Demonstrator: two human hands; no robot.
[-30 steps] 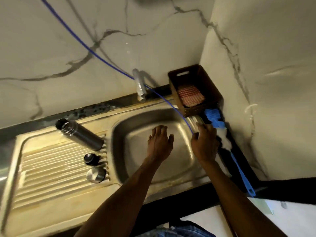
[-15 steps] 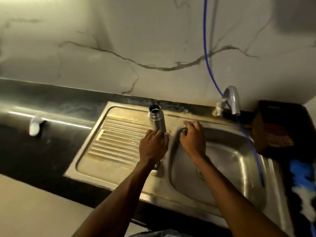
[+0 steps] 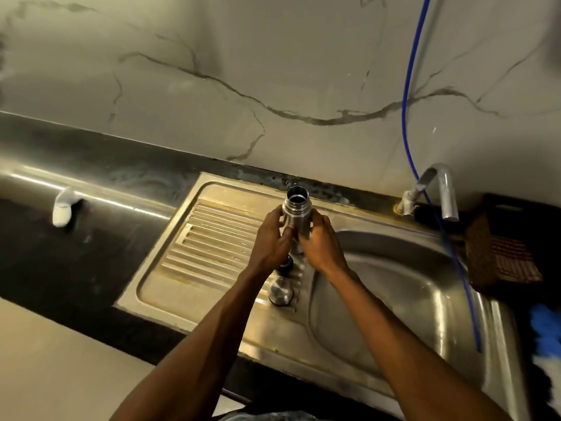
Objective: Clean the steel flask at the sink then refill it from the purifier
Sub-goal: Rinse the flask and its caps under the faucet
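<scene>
The steel flask (image 3: 297,209) stands upright and uncapped over the ribbed drainboard (image 3: 212,238), its open threaded mouth facing up. My left hand (image 3: 271,243) grips its body from the left. My right hand (image 3: 318,241) grips it from the right. Both hands cover the lower half of the flask. On the drainboard just below my hands lie the dark inner stopper (image 3: 285,264), partly hidden by my left wrist, and the steel cap (image 3: 280,290).
The sink basin (image 3: 403,299) lies to the right, with a steel tap (image 3: 440,189) behind it. A thin blue hose (image 3: 406,95) hangs down the marble wall into the basin. A brown basket (image 3: 504,253) and a blue brush (image 3: 546,332) sit at far right. A white object (image 3: 62,206) lies on the dark counter.
My right hand moved from the basin's rim onto the flask. Both hands now hold it upright. The view shifted left from the sink's right corner over the last second.
</scene>
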